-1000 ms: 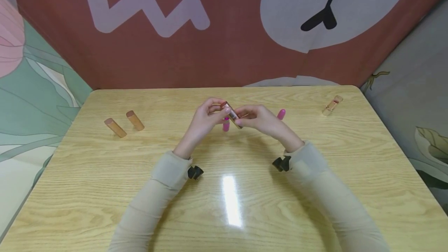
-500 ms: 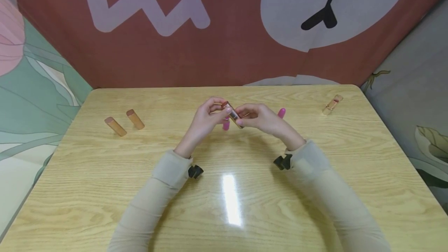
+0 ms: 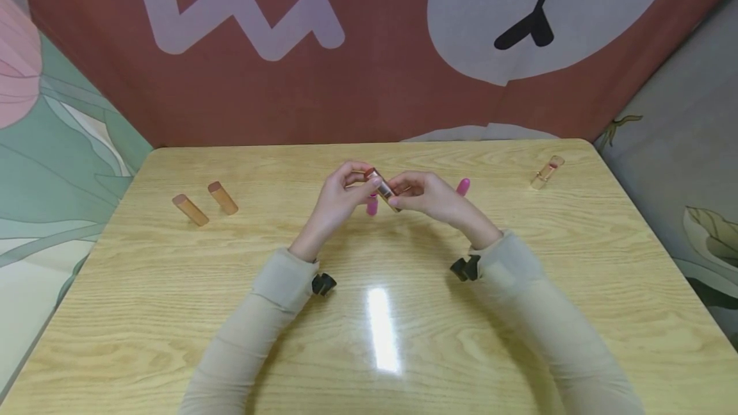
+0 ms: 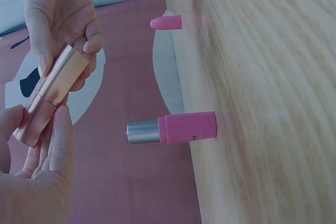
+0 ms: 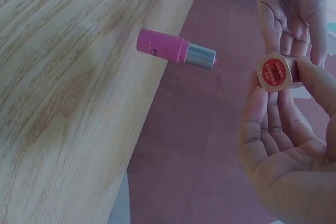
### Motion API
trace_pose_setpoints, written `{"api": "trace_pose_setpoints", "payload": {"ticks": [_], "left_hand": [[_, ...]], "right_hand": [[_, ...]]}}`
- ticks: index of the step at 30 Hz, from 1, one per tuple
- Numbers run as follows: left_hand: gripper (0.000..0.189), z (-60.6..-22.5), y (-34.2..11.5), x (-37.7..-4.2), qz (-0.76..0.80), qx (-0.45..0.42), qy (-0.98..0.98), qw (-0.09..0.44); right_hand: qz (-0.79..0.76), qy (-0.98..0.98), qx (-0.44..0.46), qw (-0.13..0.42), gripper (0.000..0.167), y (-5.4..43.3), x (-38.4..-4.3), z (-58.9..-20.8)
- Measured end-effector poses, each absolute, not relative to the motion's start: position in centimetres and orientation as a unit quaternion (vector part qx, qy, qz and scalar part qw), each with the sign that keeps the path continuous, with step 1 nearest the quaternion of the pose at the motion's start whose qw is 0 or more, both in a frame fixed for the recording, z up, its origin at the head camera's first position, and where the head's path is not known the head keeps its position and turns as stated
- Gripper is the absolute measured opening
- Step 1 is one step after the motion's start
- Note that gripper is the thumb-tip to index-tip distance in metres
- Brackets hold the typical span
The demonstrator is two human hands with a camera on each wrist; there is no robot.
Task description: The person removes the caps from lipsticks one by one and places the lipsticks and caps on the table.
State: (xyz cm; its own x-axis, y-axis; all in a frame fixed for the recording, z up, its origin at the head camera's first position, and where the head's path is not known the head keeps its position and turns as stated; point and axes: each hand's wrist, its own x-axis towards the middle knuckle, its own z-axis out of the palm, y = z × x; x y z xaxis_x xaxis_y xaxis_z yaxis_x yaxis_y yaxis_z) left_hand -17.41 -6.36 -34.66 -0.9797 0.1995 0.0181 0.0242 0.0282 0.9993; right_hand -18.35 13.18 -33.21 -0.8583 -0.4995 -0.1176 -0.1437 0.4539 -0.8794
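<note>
A capped, rose-gold lipstick (image 4: 52, 95) is held at a slant above the table, one end in each hand. My left hand (image 3: 344, 189) pinches its upper end between thumb and fingers, while my right hand (image 3: 425, 195) grips the lower end. In the right wrist view the lipstick's base shows a red label (image 5: 275, 72). Just behind it, a pink lipstick tube (image 4: 190, 127) with a silver collar stands upright without its cap. A rounded pink cap (image 3: 464, 187) stands farther right, partly hidden by my right hand in the head view.
Two orange-brown tubes (image 3: 191, 210) stand at the left of the wooden table (image 3: 173, 312). Toward the back right is a clear-cased lipstick (image 3: 548, 173). A red patterned backdrop (image 3: 380, 95) rises behind the table's far edge.
</note>
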Motion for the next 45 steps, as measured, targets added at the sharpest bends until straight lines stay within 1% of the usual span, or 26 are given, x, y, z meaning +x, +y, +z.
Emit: {"api": "trace_pose_setpoints", "payload": {"ticks": [14, 31, 38, 45], "left_hand": [[0.026, -34.52, -6.04, -17.21, 0.704, 0.072, 0.704, 0.053], [0.028, -34.61, -5.92, -17.23, 0.689, 0.072, 0.719, 0.055], [0.033, -34.50, -5.80, -17.27, 0.685, 0.058, 0.724, 0.056], [0.039, -34.38, -5.78, -17.33, 0.713, 0.022, 0.697, 0.073]], "right_hand": [[-0.492, 0.830, -0.189, 0.184, 0.032, 13.19, -18.49, -33.57], [-0.502, 0.820, -0.201, 0.185, 0.031, 13.29, -18.34, -33.61], [-0.500, 0.823, -0.191, 0.189, 0.032, 13.19, -18.36, -33.54], [-0.510, 0.822, -0.180, 0.179, 0.033, 12.97, -18.57, -33.27]]}}
